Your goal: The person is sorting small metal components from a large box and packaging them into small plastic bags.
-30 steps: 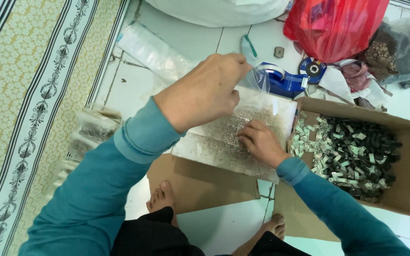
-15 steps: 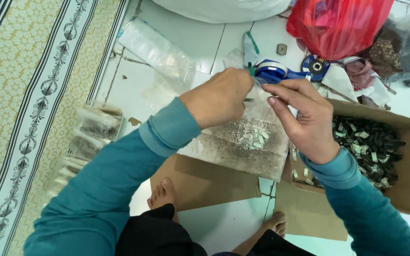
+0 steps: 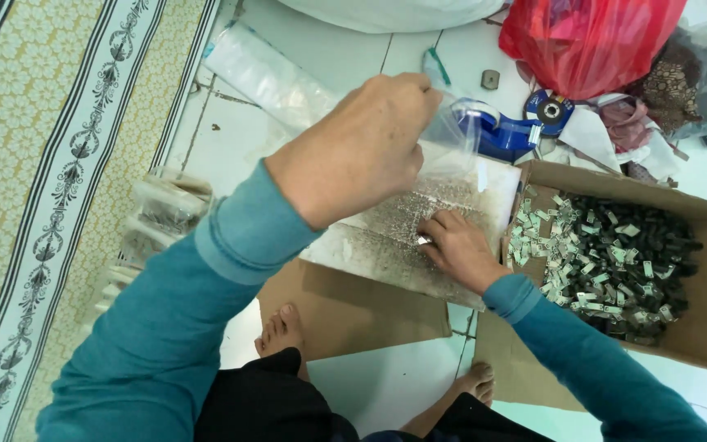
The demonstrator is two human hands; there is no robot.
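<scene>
Clear plastic forms the small bag [image 3: 452, 127] that the left hand [image 3: 353, 151] lifts above the floor, its grip pinched together on the bag's upper edge. The right hand [image 3: 460, 245] rests on a white board [image 3: 386, 241] strewn with tiny metal pieces [image 3: 407, 214], fingertips closed around a few. The step looks like filling the bag; the pieces must reach its held-open mouth. A cardboard box [image 3: 697, 344] of similar parts stands beside.

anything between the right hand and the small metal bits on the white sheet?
Nothing visible. The right hand already rests on the white sheet, its fingers touching the small metal pieces. The left hand is raised above, holding a clear plastic bag.
</scene>
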